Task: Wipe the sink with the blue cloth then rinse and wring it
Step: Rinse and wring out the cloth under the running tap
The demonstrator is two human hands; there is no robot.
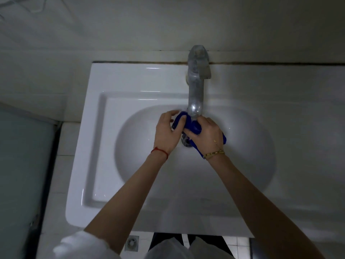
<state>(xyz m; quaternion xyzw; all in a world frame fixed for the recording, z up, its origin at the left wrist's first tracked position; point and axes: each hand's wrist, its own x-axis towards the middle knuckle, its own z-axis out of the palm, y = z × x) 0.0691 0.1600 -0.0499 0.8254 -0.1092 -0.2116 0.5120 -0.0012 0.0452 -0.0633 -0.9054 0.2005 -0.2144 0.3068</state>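
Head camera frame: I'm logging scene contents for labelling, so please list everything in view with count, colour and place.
sink: one, white, centre of the frame, set against the wall
faucet: one, dull grey metal, back rim of the sink, spout reaching over the basin
sink drain: one, metal, bottom of the basin, partly hidden by the hands
blue cloth: one, dark blue, bunched under the spout, above the sink drain
floor drain: one, grey metal, on the pale tiled floor below the sink's front edge
red string bracelet: one, red, left wrist
gold bracelet: one, gold, right wrist
left hand: one, grips the cloth's left end
right hand: one, grips the cloth's right part
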